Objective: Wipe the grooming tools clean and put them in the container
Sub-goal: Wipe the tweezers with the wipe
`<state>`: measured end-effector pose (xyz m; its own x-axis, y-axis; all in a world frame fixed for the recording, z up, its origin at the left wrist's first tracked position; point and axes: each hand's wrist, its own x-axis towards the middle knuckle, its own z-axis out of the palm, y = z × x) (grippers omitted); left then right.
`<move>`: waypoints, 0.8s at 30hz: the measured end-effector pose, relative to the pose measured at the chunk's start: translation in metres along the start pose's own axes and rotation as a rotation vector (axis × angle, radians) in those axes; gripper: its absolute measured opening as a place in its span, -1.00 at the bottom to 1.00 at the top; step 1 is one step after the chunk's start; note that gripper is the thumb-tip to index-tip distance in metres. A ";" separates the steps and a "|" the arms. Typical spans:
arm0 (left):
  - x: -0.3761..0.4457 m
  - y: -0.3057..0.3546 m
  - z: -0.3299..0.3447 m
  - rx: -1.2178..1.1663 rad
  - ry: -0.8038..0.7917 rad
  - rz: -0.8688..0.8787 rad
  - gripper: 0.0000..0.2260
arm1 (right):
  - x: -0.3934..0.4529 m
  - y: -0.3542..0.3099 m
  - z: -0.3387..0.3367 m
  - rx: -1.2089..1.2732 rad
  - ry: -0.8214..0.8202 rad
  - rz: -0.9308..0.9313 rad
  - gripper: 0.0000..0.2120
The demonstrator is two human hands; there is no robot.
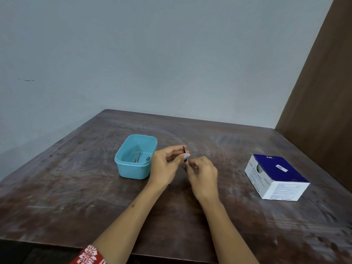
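Now: both hands up over a worn dark wooden table [76, 187], small dark grooming tool [184, 153] held upright between them.

Table sits in a corner, pale blue-grey wall [152, 54] behind, brown panel [323, 82] on the right. Teal plastic container [134, 169] just left of my left hand [167, 164], a metal tool [137, 157] already lying inside it. My left hand pinches the dark tool with thumb and fingertips, near the container's right rim. My right hand [203, 174] has fingers curled right below the tool's lower end; whether it grips a wipe I cannot tell, too blurred. Blue-and-white alcohol swab box [276, 178] well apart on the right. Red patterned sleeve [88, 256] cut off at bottom edge.
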<state>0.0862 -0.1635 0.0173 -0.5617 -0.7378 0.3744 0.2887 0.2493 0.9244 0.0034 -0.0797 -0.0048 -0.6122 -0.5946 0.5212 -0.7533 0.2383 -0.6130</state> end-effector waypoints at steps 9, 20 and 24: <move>0.001 0.000 0.001 -0.049 0.002 -0.009 -0.73 | 0.001 -0.001 0.001 -0.012 0.024 -0.017 -0.94; 0.001 0.000 0.001 -0.062 0.012 -0.004 -0.76 | 0.000 0.001 0.001 -0.078 -0.019 0.026 -0.92; 0.001 0.002 0.001 -0.075 0.015 -0.013 -0.75 | 0.000 0.001 0.001 -0.048 0.014 -0.013 -0.94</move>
<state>0.0851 -0.1629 0.0197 -0.5546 -0.7499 0.3606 0.3392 0.1920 0.9209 0.0031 -0.0799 -0.0056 -0.6052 -0.5873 0.5375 -0.7718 0.2673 -0.5769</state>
